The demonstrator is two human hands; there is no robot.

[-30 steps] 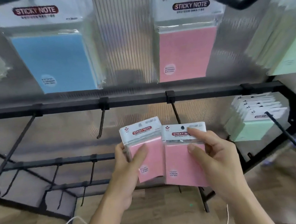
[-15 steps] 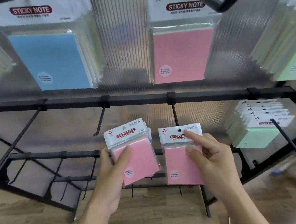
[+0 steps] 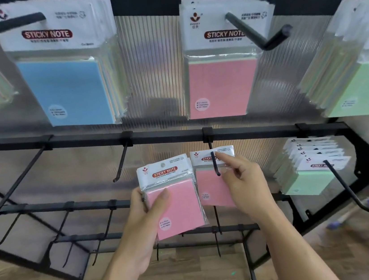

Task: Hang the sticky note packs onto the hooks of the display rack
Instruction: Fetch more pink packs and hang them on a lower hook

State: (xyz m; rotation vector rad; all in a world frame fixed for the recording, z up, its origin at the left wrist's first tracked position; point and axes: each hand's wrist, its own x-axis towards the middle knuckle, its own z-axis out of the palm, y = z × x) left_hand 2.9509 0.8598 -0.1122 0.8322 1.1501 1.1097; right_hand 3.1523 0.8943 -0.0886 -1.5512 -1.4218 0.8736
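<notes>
Gripping a stack of pink packs (image 3: 176, 209) from its lower left side, the left hand (image 3: 140, 225) lays its thumb across the pink front while the rest of its fingers curl out of sight behind. The stack stands upright and slightly tilted, its white "STICKY NOTE" header above the thumb. Just right of those fingers, close against the stack's edge, is a single pink pack (image 3: 210, 191) whose header appears threaded on a black hook (image 3: 214, 163). The hook's shaft runs down the front of the header, and its upturned tip shows just left of the right hand (image 3: 246, 185). That hand holds the single pack at its right edge, forefinger stretched up and left with its tip on the header. Its other fingers (image 3: 241, 171) are curled narrow by the clear wrapper; how the thumb lies I cannot tell. Above both hands runs the black crossbar of the rack (image 3: 166, 137). Left of the left fingers a bare hook (image 3: 121, 164) juts out; well right of the right fingers another hook carries small green packs (image 3: 306, 182). Higher up hang large blue packs (image 3: 67, 92), large pink packs (image 3: 221, 85) and large green packs (image 3: 360, 93). Below the wrists lies a wooden floor (image 3: 197, 276).
</notes>
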